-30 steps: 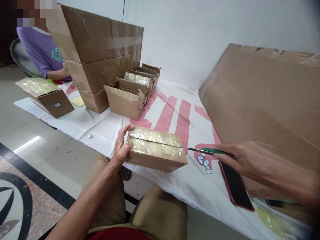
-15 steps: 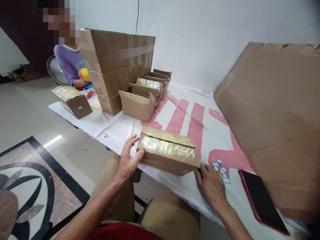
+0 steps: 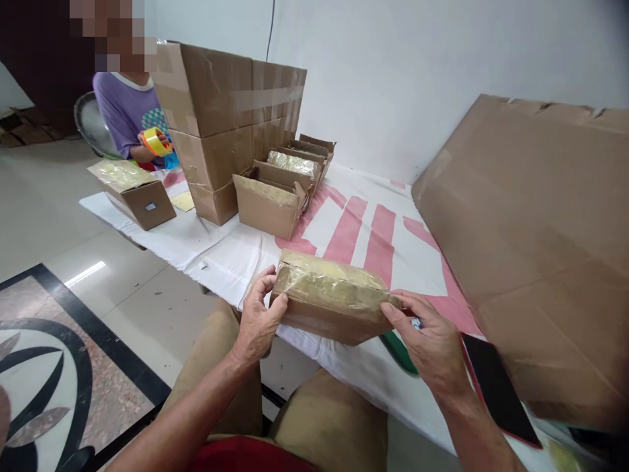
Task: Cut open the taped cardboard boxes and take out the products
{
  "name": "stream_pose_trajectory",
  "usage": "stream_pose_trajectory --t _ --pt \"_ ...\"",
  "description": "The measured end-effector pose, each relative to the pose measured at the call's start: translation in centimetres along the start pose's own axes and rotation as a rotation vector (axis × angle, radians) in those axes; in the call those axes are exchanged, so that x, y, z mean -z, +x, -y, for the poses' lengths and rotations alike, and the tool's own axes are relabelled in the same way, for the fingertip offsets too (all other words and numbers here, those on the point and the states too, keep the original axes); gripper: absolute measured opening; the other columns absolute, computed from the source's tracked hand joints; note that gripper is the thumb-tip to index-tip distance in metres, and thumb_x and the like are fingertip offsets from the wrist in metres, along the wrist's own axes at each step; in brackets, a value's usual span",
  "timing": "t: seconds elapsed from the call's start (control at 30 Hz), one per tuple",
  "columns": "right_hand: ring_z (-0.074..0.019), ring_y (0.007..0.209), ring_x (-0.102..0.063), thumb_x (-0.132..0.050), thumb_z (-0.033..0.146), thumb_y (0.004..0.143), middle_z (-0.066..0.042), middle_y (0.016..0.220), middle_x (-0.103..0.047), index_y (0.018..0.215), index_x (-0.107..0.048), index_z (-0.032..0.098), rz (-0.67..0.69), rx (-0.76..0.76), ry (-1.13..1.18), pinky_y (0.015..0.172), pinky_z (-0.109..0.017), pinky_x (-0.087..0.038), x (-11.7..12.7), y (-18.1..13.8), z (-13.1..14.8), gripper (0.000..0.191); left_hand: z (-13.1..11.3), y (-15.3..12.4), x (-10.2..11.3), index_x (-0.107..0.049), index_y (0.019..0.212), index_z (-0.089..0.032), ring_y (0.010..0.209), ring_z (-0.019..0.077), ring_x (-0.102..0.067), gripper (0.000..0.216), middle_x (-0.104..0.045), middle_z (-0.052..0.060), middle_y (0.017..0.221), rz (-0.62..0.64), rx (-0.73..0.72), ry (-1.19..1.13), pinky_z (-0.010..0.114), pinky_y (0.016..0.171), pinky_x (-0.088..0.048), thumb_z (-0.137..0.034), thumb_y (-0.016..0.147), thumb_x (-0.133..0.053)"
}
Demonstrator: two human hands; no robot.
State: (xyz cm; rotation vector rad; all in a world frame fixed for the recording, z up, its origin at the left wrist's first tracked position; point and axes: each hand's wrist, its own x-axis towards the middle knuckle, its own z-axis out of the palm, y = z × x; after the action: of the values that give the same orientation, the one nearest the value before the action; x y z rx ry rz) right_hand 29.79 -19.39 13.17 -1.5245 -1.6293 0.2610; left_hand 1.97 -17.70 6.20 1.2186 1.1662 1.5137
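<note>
A table under a white cloth with pink shapes (image 3: 422, 262) runs across the middle of the frame, and a big sheet of cardboard (image 3: 531, 262) fills the right side. A stack of taped boxes (image 3: 221, 98) stands upper left, a person in a purple top (image 3: 118, 108) behind it. Open boxes (image 3: 265, 210) line up in front of the stack, and another box (image 3: 160, 213) sits at the left end of the table.

The small box (image 3: 334, 321) is at the centre, near the table's front edge. The left hand (image 3: 258, 321) grips its left end, thumb on the front; the right hand (image 3: 427, 334) pinches its right end between thumb and fingers. The box could slip off the front edge if pulled too close, and the shiny tape on top could wrinkle if pressed unevenly.

A dark phone (image 3: 501, 393) lies lower right; a green object (image 3: 400, 354) pokes out beside the right hand. No brand shows. The pale label (image 3: 150, 206) on the left-end box is too small to read.
</note>
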Motion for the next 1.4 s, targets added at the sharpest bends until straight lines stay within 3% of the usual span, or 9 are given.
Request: stream_pose_trajectory --t 0.07,0.13,0.27,0.37,0.63,0.83,1.0,1.2,1.4 --pt "-0.0264 0.101 -0.074 -0.069 0.044 0.093 -0.007 0.107 -0.078 0.092 -0.074 0.027 -0.038 0.038 0.053 0.091 -0.043 -0.06 0.2 -0.4 0.0 0.017 -0.4 0.1 0.2 -0.068 0.101 -0.023 0.153 0.035 -0.046 0.022 -0.055 0.013 0.159 0.019 0.021 -0.006 0.055 0.127 -0.032 -0.041 0.088 -0.072" --pt "-0.0262 0.101 -0.075 -0.068 0.043 0.095 -0.007 0.108 -0.078 0.093 -0.076 0.028 0.027 0.111 0.117 0.088 -0.042 -0.061 1.1 -1.0 0.0 0.017 -0.7 0.1 0.5 -0.067 0.091 -0.023 0.156 0.0366 -0.042 0.023 -0.051 0.012 0.163 0.045 0.026 -0.014 0.056 0.128 -0.031 -0.045 0.087 -0.074" --pt "-0.0279 0.1 -0.076 -0.057 0.048 0.103 -0.008 0.105 -0.08 0.094 -0.081 0.03 0.278 0.266 0.105 0.087 -0.045 -0.062 3.1 -2.4 1.0 0.031 -0.6 0.3 1.1 -0.065 0.081 -0.022 0.154 0.0379 -0.044 0.033 -0.049 0.012 0.164 0.093 0.019 -0.05 0.053 0.121 -0.041 -0.052 0.082 -0.079" --pt "-0.0272 0.096 -0.077 -0.062 0.043 0.101 -0.006 0.101 -0.081 0.092 -0.081 0.03 0.295 0.338 -0.029 0.091 -0.048 -0.061 3.5 -2.9 2.3 0.025 -0.5 0.7 1.6 -0.065 0.077 -0.021 0.152 0.0383 -0.047 0.036 -0.049 0.013 0.163 0.124 0.024 -0.089 0.051 0.116 -0.046 -0.052 0.079 -0.083" --pt "-0.0259 0.099 -0.079 -0.052 0.038 0.104 -0.008 0.107 -0.083 0.103 -0.079 0.025 0.394 0.255 -0.158 0.088 -0.042 -0.065 1.5 0.3 4.9 0.03 -1.2 3.8 2.8 -0.067 0.074 -0.02 0.143 0.0384 -0.056 0.036 -0.06 0.015 0.151 0.252 0.034 -0.143 0.047 0.111 -0.05 -0.047 0.072 -0.09" --pt "-0.0277 0.131 -0.069 -0.041 0.033 0.104 -0.011 0.14 -0.074 0.138 -0.07 0.022 0.741 0.336 -0.315 0.112 -0.052 -0.055 -1.2 3.7 5.7 0.046 -0.5 4.3 2.9 -0.067 0.074 -0.02 0.145 0.038 -0.054 0.04 -0.061 0.015 0.15 0.258 -0.003 -0.168 0.048 0.113 -0.049 -0.053 0.072 -0.09" --pt "-0.0312 0.148 -0.054 -0.041 0.035 0.104 -0.017 0.16 -0.056 0.156 -0.052 0.018 0.588 0.337 -0.395 0.12 -0.057 -0.047 -2.4 6.2 5.5 0.056 -0.2 4.0 2.9 -0.068 0.073 -0.02 0.146 0.0392 -0.053 0.039 -0.06 0.015 0.152 0.27 0.007 -0.159 0.05 0.115 -0.048 -0.051 0.071 -0.092" --pt "-0.0334 0.137 -0.06 -0.049 0.025 0.099 -0.018 0.153 -0.062 0.141 -0.063 0.014 0.722 0.302 -0.597 0.114 -0.055 -0.049 -4.1 8.7 5.3 0.045 0.2 3.8 2.9 -0.067 0.076 -0.021 0.147 0.0388 -0.052 0.037 -0.059 0.014 0.154 0.265 -0.013 -0.156 0.052 0.117 -0.045 -0.053 0.078 -0.086" --pt "-0.0304 0.13 -0.064 -0.047 0.021 0.102 -0.014 0.14 -0.07 0.137 -0.067 0.015 0.685 0.365 -0.584 0.113 -0.047 -0.049 -4.4 8.2 7.3 0.04 0.4 3.4 2.7 -0.068 0.077 -0.022 0.147 0.037 -0.052 0.035 -0.059 0.013 0.154 0.246 -0.02 -0.151 0.051 0.121 -0.04 -0.052 0.079 -0.086"
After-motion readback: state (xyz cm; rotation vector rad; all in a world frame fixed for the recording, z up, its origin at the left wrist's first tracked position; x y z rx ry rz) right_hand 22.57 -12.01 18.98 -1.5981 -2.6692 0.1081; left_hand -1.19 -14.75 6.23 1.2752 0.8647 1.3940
